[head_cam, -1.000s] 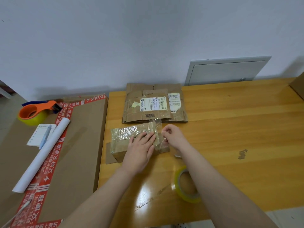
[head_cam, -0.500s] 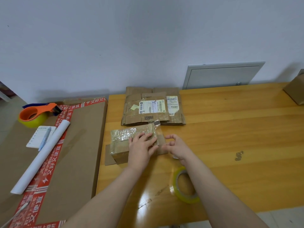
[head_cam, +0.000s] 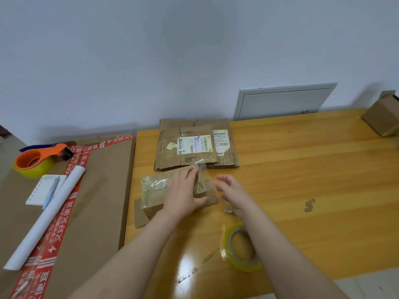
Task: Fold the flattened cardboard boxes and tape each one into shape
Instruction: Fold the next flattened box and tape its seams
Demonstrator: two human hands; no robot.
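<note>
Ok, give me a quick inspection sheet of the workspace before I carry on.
Surface: wooden table, glossy, dark smudge at right.
Job's things: small box partly covered in clear tape; stack of flattened boxes behind it; tape roll by the right forearm.
Clutter: tape dispenser, notepad, pen and paper roll on the large carton at left; folded box far right.
Hands: left hand flat on the small box; right hand open beside it.
Cables: nothing seen.
Surroundings: white wall, grey panel.

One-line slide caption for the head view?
Left hand flat on a taped cardboard box on the wooden table; right hand open beside it, tape roll nearby.
</note>
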